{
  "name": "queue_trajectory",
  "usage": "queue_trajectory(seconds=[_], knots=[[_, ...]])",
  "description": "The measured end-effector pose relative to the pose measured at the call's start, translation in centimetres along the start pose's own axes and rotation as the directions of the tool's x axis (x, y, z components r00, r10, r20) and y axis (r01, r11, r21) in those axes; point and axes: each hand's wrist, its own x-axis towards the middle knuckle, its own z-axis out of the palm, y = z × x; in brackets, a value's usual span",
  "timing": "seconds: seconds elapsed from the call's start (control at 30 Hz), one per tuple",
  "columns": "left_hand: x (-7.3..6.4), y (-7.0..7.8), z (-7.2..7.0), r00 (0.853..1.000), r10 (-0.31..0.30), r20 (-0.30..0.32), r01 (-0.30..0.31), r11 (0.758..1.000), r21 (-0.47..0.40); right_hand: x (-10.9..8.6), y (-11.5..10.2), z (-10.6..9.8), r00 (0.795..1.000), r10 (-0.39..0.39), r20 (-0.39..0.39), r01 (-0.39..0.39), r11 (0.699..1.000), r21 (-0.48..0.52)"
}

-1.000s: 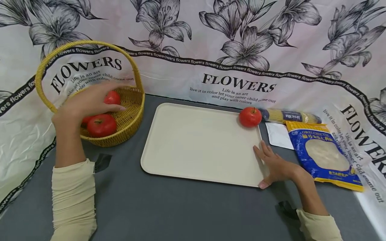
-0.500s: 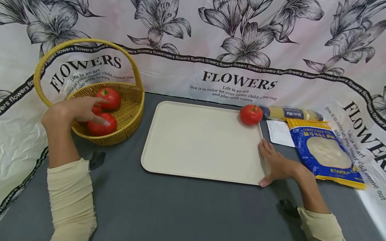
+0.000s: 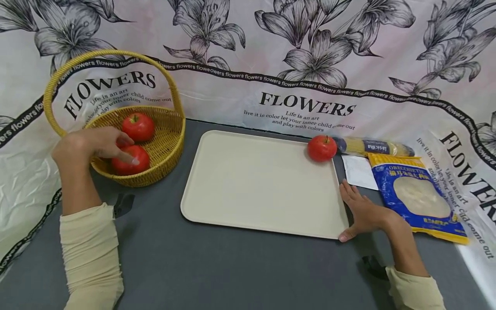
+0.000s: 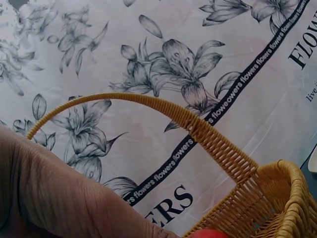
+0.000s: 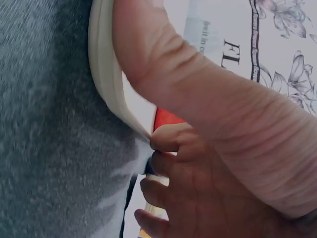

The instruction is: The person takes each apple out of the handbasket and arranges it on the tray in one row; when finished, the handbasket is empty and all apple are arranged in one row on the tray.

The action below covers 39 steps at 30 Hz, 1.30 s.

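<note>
Inside the yellow wicker basket [image 3: 162,170] at the left, my left hand [image 3: 91,146] reaches down from the left side. Its curled fingers and thumb grip the front red tomato [image 3: 130,165], partly covering it. A second tomato [image 3: 138,127] lies behind it in the basket. The left wrist view shows mostly the back of the thumb and the basket handle [image 4: 143,99]. At the right end of the cream tray [image 3: 255,185], my right hand [image 3: 366,212] spreads its straight fingers along the edge. Its thumb [image 5: 148,54] touches the rim near the front corner.
Another tomato [image 3: 321,148] sits on the tray's back right corner. Beyond it lie a pasta packet [image 3: 373,147], a white sachet [image 3: 359,172] and a blue and yellow orecchiette bag [image 3: 418,193]. A flower-printed sheet [image 3: 217,94] rises behind the grey tabletop [image 3: 232,271].
My left hand has drawn back leftward from over the basket and its fingers have curled in at the front tomato. My right hand has shifted slightly right along the tray's end.
</note>
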Motion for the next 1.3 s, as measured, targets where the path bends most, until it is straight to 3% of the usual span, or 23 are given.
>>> queue_trajectory(seconds=[0.4,0.53,0.8,0.93,1.1,1.3], knots=[[-0.8,-0.4,0.0,0.999,-0.034,0.041,0.037,0.998,-0.058,0.6,-0.4,0.0,1.0,0.007,0.012,-0.007,1.0,0.016],[-0.2,0.5,0.2,0.998,-0.036,0.057,0.039,0.998,-0.05,0.3,-0.2,-0.3,1.0,0.011,0.012,-0.011,1.0,0.022],[1.3,2.5,0.4,0.998,-0.067,0.022,0.066,0.997,0.033,0.0,0.2,-0.2,1.0,0.01,0.008,-0.01,0.999,0.031],[1.7,3.0,0.8,0.993,-0.11,0.047,0.11,0.994,-0.003,0.1,0.3,-0.2,1.0,0.018,0.014,-0.018,0.999,0.031],[2.1,3.3,1.2,0.989,-0.107,0.098,0.112,0.992,-0.053,0.1,0.3,-0.4,1.0,0.011,0.014,-0.012,1.0,0.029],[2.0,3.1,1.0,0.987,-0.132,0.094,0.139,0.988,-0.072,0.2,0.2,-0.1,1.0,0.009,0.016,-0.01,0.999,0.03]])
